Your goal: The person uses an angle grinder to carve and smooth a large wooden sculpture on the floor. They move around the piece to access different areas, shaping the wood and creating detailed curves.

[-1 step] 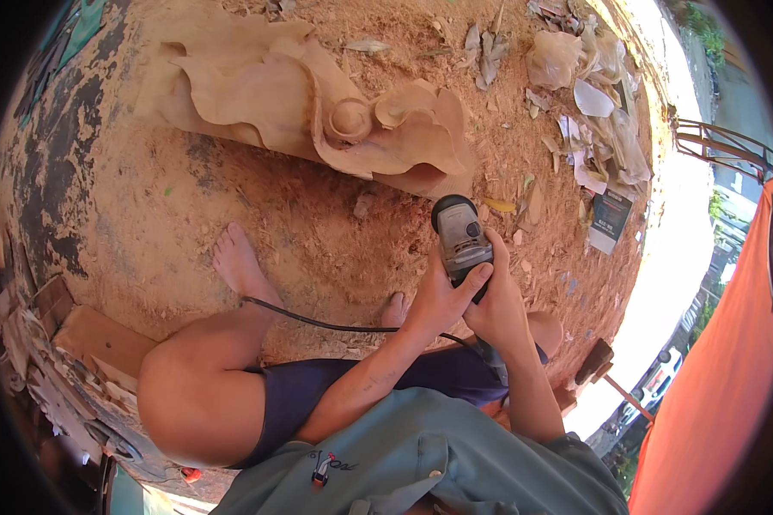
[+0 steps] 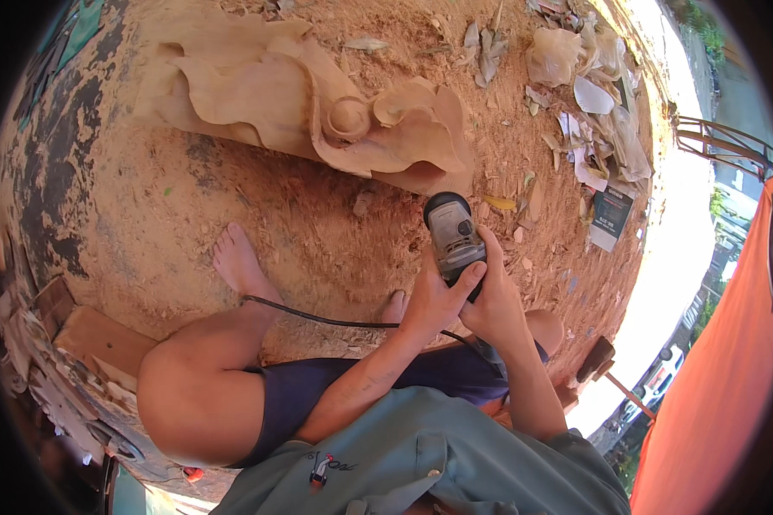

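Observation:
Both my hands are wrapped round a grey and black angle grinder (image 2: 455, 236) in front of my body. My left hand (image 2: 435, 300) grips its left side, thumb lying across the body; my right hand (image 2: 496, 296) closes on the right side. The tool's round black head points away from me, just short of the near right end of a carved wooden piece (image 2: 258, 94). That carving has wavy edges and a round curl, and lies on the ground. A black cord (image 2: 335, 324) runs leftward past my foot. The tool's underside is hidden.
Sawdust and chips cover the ground (image 2: 318, 223). Crumpled plastic bags (image 2: 554, 58), paper scraps and a dark box (image 2: 611, 215) lie at the right. A wooden mallet (image 2: 594, 359) is near my right knee. Wood boards (image 2: 103, 339) lie at left; an orange cloth (image 2: 704, 369) hangs at right.
The angle grinder and both hands have shifted slightly left. My grip on it looks the same, and the carved wood has not moved.

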A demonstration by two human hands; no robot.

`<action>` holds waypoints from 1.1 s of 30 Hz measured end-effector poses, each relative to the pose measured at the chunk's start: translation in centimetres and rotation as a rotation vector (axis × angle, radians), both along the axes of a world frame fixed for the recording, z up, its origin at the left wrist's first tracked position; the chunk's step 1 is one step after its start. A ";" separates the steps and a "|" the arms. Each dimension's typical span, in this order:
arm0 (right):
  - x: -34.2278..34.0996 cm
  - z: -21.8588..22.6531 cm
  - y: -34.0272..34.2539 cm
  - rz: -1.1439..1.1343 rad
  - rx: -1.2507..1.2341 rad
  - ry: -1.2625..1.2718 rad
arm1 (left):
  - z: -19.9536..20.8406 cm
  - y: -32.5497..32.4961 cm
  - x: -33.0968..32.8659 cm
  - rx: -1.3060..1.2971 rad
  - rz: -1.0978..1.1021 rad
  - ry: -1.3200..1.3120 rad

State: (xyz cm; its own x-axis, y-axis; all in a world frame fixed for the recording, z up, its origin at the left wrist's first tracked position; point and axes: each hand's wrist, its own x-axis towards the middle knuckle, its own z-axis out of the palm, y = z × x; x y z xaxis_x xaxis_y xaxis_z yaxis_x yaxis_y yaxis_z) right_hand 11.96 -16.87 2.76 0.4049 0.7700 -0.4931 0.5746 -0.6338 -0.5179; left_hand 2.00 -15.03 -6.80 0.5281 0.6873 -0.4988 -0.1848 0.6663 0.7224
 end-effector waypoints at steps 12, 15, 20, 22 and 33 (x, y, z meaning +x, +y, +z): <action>0.4 -6.3 0.4 0.070 0.326 0.014 | -2.9 2.2 -0.7 0.117 0.034 0.027; 0.8 -5.4 -2.1 -0.005 0.233 -0.011 | -3.0 1.0 -0.1 0.109 -0.065 -0.065; 0.3 -4.1 0.2 0.145 0.247 0.070 | -2.5 1.2 -2.4 -0.006 -0.045 0.000; -0.1 -3.5 2.2 0.194 0.228 0.060 | -3.0 2.1 -3.5 -0.005 -0.017 -0.009; 0.8 -3.4 3.5 -0.006 0.181 0.100 | -1.9 5.5 -1.6 -0.041 -0.111 -0.090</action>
State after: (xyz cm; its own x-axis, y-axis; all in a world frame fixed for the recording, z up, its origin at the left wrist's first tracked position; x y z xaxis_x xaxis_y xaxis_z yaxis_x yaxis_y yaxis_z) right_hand 12.75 -13.33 -0.64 0.3657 0.8473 -0.3851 0.5110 -0.5286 -0.6778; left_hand 0.40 -9.53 -8.75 0.6439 0.6020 -0.4722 -0.1712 0.7148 0.6780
